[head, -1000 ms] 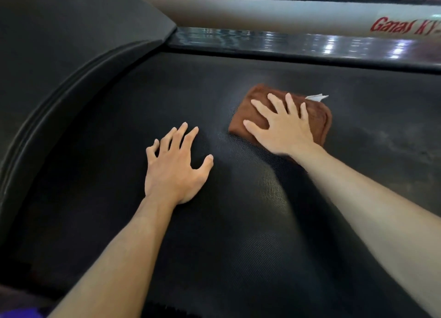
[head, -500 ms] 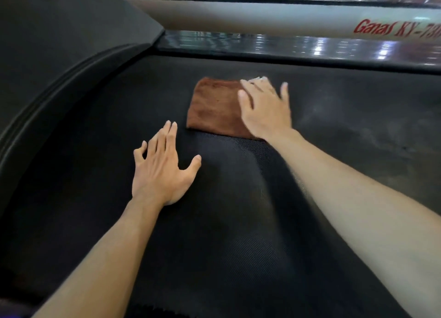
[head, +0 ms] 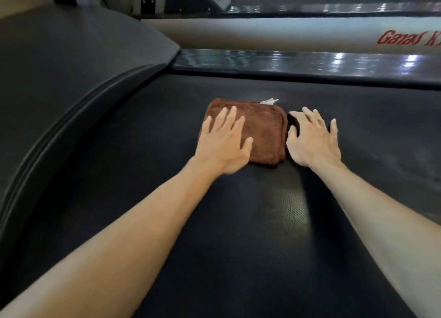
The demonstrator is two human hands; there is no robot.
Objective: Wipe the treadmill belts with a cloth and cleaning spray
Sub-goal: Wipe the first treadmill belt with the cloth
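two hands work mid-wipe on the black textured treadmill belt (head: 238, 222). the left hand (head: 223, 141) lies flat, fingers straight, on the folded brown terry cloth (head: 265, 131); the right hand (head: 312, 141), fingers spread and empty, sits just beside it at 3 o'clock. next, probably, a firm left-handed push across the unwiped belt.
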